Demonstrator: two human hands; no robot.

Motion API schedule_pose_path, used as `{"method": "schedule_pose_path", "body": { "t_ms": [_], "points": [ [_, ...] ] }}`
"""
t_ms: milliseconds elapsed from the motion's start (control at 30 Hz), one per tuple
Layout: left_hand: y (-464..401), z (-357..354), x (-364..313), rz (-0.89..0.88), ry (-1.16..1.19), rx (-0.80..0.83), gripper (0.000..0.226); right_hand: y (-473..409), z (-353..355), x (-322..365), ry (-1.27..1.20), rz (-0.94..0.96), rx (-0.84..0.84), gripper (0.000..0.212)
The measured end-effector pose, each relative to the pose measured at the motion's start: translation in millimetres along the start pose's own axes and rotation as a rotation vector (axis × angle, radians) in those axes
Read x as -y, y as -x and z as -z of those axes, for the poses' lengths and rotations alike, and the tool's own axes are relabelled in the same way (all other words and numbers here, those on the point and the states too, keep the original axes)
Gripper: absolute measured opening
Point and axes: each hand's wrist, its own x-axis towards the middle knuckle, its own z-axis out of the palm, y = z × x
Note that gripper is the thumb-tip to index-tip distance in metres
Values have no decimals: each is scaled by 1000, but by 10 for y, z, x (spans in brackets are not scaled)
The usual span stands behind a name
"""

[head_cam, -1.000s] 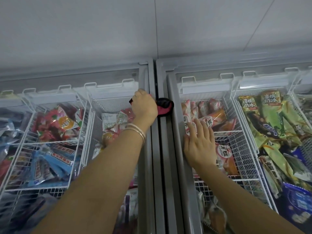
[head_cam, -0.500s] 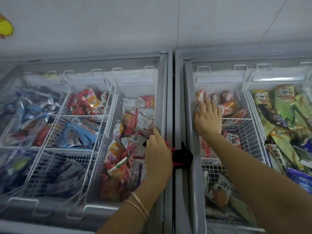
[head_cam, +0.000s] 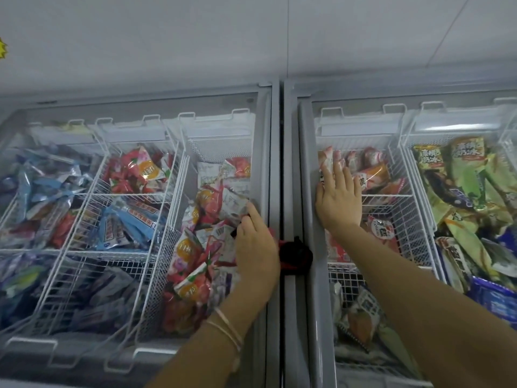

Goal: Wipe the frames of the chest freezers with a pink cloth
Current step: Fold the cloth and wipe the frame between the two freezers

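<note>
Two grey chest freezers stand side by side; their frames meet at a dark seam in the middle. My left hand (head_cam: 256,247) presses a pink cloth (head_cam: 296,256), which looks dark in shadow, onto the left freezer's right frame rail (head_cam: 272,152) and across the seam, about halfway along it. Most of the cloth is hidden under my palm. My right hand (head_cam: 337,200) lies flat, fingers spread, on the right freezer's left frame rail (head_cam: 306,141) and the glass lid beside it, farther back than the left hand.
Under the glass lids, white wire baskets (head_cam: 126,197) hold several packaged ice creams: blue and red packs on the left, green packs (head_cam: 467,175) on the right. A white wall (head_cam: 251,37) runs behind both freezers. Thin bracelets circle my left wrist.
My left hand has dragged the cloth along the seam from the far end towards me. The right hand stayed flat on the right freezer's rail. The view shifted left and back.
</note>
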Motion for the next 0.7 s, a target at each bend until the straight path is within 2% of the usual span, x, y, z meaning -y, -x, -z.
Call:
{"method": "schedule_pose_path", "body": {
  "t_ms": [267,433,633,700],
  "points": [
    [-1545,-59,-427,4,-73,-51,62,-32,-18,5,25,-15,-17,58],
    [-2305,-136,-591,22,-117,-9,58,-29,-32,6,40,-22,-37,59],
    [-2663,-166,-665,57,-95,7,50,-32,-45,0,51,-24,-16,57],
    [-2645,-143,-660,64,-76,13,55,-31,-36,-3,45,-26,-18,58]
  ]
}}
